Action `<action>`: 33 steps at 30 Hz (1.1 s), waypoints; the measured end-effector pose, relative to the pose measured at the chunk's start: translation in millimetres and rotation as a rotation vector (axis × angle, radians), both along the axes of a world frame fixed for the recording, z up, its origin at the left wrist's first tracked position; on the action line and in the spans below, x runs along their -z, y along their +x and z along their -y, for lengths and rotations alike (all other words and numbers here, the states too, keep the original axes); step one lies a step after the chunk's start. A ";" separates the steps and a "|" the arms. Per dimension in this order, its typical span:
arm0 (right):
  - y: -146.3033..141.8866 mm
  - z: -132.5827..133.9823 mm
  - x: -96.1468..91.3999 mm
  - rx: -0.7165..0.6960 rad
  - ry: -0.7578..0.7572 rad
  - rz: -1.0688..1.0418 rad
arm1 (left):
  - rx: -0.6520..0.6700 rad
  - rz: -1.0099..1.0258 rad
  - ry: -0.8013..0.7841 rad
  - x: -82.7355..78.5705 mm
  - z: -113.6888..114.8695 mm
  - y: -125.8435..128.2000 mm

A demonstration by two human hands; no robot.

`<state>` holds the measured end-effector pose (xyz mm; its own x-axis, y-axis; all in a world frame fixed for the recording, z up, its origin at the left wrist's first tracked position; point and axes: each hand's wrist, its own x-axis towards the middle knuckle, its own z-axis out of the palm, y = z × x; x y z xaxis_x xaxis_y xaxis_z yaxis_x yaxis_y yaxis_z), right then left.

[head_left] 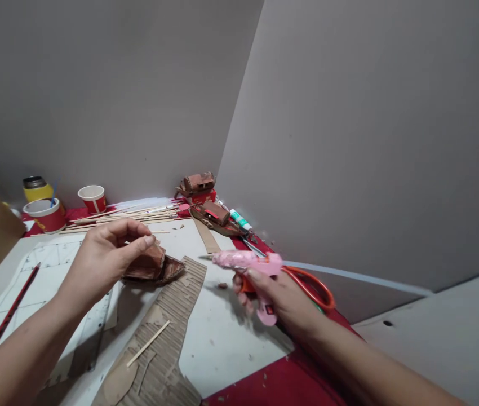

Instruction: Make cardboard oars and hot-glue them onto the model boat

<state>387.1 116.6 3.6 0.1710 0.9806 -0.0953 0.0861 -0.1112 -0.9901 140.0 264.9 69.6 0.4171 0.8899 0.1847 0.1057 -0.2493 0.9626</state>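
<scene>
My right hand point(260, 287) is wrapped round the handle of a pink hot glue gun point(239, 259). Its nozzle points left, over the white work surface, and is apart from the boat. My left hand point(112, 248) is closed in a pinch, thumb against forefinger; anything tiny between the fingertips is too small to name. Just under and behind that hand lies a small brown model boat point(172, 269) with a curved cabin, partly hidden by the fingers. Beside the boat a strip of torn corrugated cardboard point(167, 304) runs toward me, with a short thin stick point(149, 343) on it.
Two more model boats point(216, 214) stand at the back corner, near a glue stick point(240, 220) and orange-handled scissors point(315, 287). Several thin sticks point(138, 214), paper cups point(92, 198) and a yellow jar point(36, 189) line the back. A red pen point(17, 301) rests on drawn sheets point(60, 259).
</scene>
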 end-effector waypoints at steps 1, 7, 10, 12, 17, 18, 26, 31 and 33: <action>-1.8 -2.5 3.7 -0.023 -0.016 0.014 | -0.004 -0.018 -0.006 1.6 1.2 1.7; -11.0 -15.7 17.1 -0.078 -0.037 0.135 | -0.043 -0.070 -0.040 11.8 11.7 11.1; -13.2 -23.1 13.0 -0.111 -0.012 0.231 | -0.096 -0.120 0.042 14.3 15.5 13.9; -14.9 -28.8 9.4 -0.132 0.010 0.282 | -0.109 -0.143 0.088 15.1 16.1 14.9; -19.4 -43.2 4.3 -0.180 0.043 0.326 | -0.100 -0.171 0.183 19.5 10.4 15.3; -20.2 -45.4 3.3 -0.192 0.042 0.325 | -0.102 -0.176 0.201 20.5 8.7 14.9; -26.1 -54.4 -10.9 -0.278 0.051 0.456 | -0.138 -0.237 0.283 14.0 1.4 9.3; -29.7 -57.7 -14.9 -0.326 0.052 0.498 | -0.186 -0.218 0.301 11.3 -0.6 6.2; -31.4 -58.5 -17.2 -0.340 0.064 0.525 | -0.187 -0.201 0.297 11.1 -0.7 5.8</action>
